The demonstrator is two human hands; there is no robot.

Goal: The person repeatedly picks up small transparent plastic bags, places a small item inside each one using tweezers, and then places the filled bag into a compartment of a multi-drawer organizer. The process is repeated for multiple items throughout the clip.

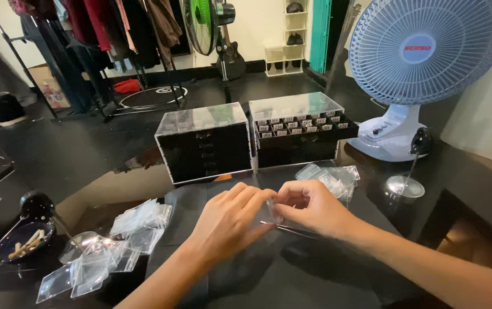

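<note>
Up close, both hands meet over a dark mat (211, 274) on a glossy black table (475, 189). Left hand (228, 220) and right hand (309, 209) each pinch, w/ narrow fingertips, a small clear bag (273, 210) held between them just above the mat; right hand also has thin tweezers (291, 229) under it. Pile of clear bags (114, 246) lies at left edge of mat, another pile (334, 177) behind right hand. Two black drawer boxes (206, 146) w/ clear lids stand at back, top drawer of the right one pulled out. Pale blue fan (423, 51) at right. Beyond: dark floor, clothes rack (103, 34), green fan (203, 23), white shelf (286, 40).
</note>
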